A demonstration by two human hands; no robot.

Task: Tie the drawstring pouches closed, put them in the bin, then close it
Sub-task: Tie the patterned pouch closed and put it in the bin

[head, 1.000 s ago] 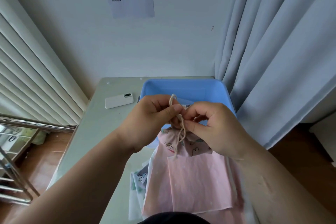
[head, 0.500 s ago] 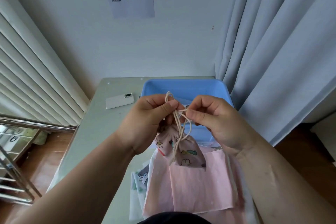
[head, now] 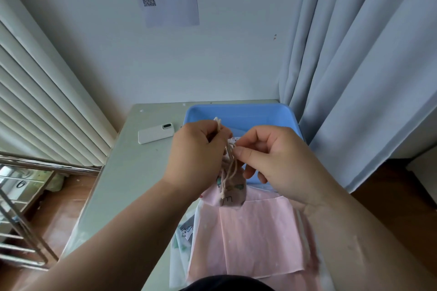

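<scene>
**user1:** ok, what's each grip doing here?

**user2:** both are pinching. The left hand has its fingers curled round the drawstring, and one cord end pokes up above the knuckles. The right hand has the same cords nipped between thumb and forefinger, just beside the left hand.

**user1:** and the pouch?

**user2:** the pouch hangs from those cords right under the two hands. It's small with little printed doodles, and its neck looks bunched up. It's in the air over the near rim of the bin, not inside it.

**user1:** where's the bin sitting?

**user2:** it's blue with no lid on it, at the far right corner of the desk, up against the curtain. A stack of pink fabric lies flat at the near edge. A bit of printed cloth peeks out on the stack's left side. A white phone lies face down toward the far left corner, just left of the bin.
</scene>
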